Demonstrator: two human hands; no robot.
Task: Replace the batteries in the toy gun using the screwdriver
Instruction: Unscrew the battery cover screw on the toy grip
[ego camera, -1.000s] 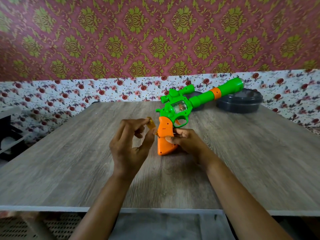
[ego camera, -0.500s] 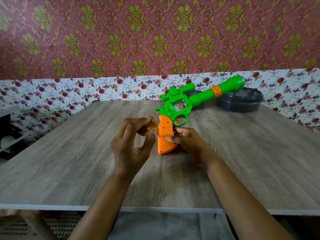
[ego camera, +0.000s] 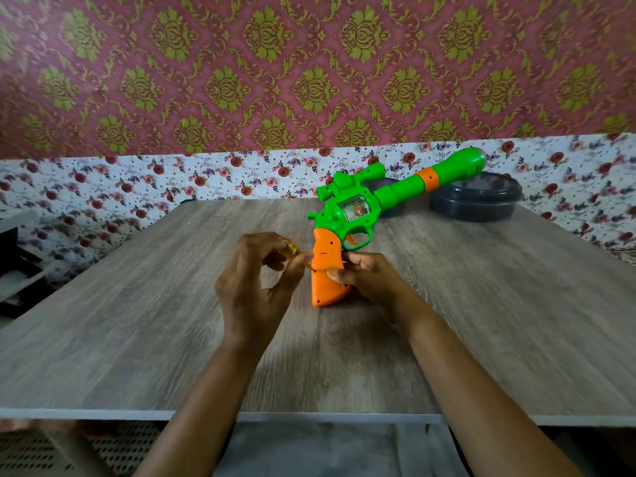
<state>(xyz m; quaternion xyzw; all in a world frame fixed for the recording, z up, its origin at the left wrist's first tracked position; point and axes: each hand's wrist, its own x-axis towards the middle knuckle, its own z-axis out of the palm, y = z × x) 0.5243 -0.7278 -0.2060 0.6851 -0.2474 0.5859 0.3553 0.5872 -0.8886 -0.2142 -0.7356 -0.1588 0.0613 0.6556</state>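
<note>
A green toy gun point(ego camera: 358, 211) with an orange grip point(ego camera: 325, 270) stands on its grip's butt on the wooden table point(ego camera: 137, 321), barrel pointing up and to the right. My right hand point(ego camera: 364, 277) holds the grip from the right side. My left hand point(ego camera: 254, 290) pinches a small yellow-handled screwdriver point(ego camera: 292, 251), whose tip touches the left face of the orange grip about halfway up. Most of the screwdriver is hidden by my fingers.
A dark round lidded container point(ego camera: 475, 201) sits at the table's back right, behind the barrel. A second dark round object point(ego camera: 389, 208) lies behind the gun body. A dark shelf unit point(ego camera: 17, 266) stands off the table's left side. The table's front edge point(ego camera: 103, 414) runs close to me.
My left hand has turned the screwdriver slightly against the grip, fingers shifting. The gun stays upright in my right hand, in nearly the same place.
</note>
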